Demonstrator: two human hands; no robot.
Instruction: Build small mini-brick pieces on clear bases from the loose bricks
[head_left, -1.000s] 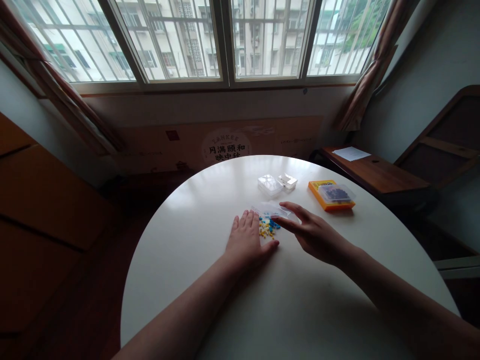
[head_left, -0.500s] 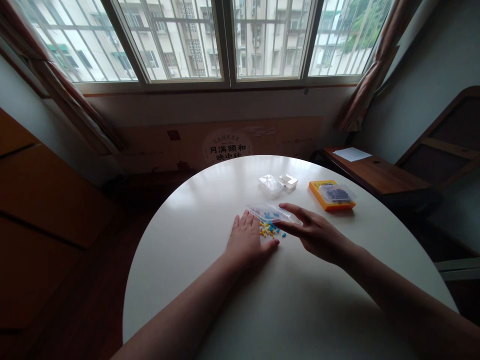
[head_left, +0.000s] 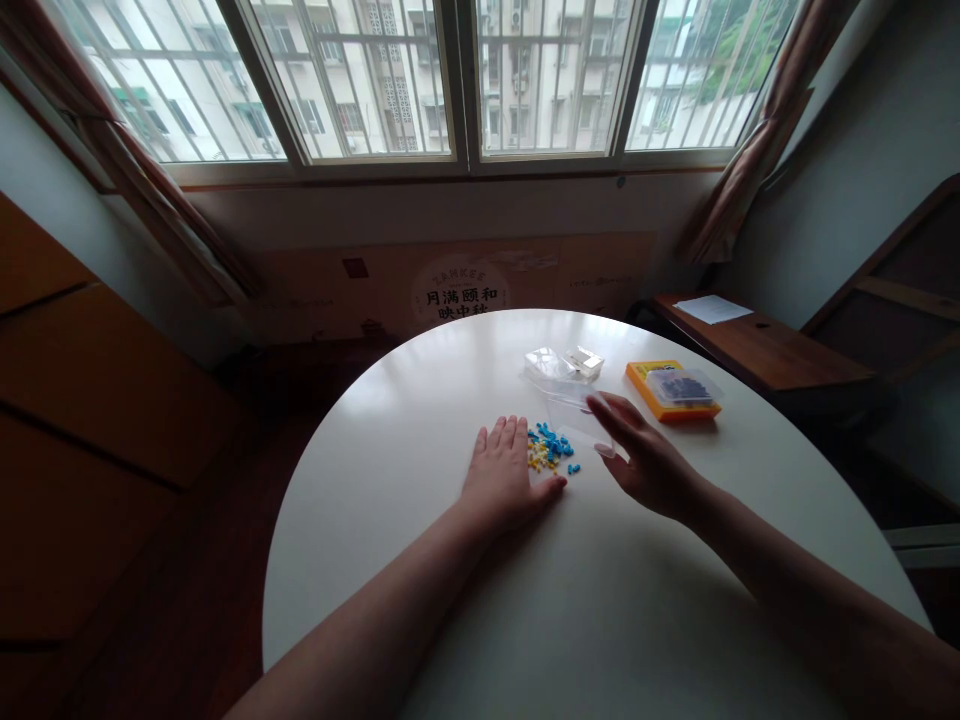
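Observation:
My left hand (head_left: 501, 478) lies flat on the white round table (head_left: 360, 500), its fingers stretched out and its thumb pointing right. Against its right side rests a small heap of blue and yellow pieces (head_left: 550, 447), too small to name more exactly. One blue piece lies a little apart near the thumb. My right hand (head_left: 645, 450) grips a clear plastic box (head_left: 576, 415) by its right end, between thumb and fingers. The box is tilted up, just above and right of the heap, and looks empty.
Farther back stand a clear plastic case (head_left: 546, 365) and a smaller clear box (head_left: 585, 362). To the right, an orange-yellow box (head_left: 667, 405) carries a clear container (head_left: 681, 386) of dark pieces. Beyond the table is a wooden side table (head_left: 780, 350) with a paper (head_left: 712, 309).
My right hand has tipped the clear box up and away from the heap. More blue pieces now lie on the table. My left hand stays flat beside them.

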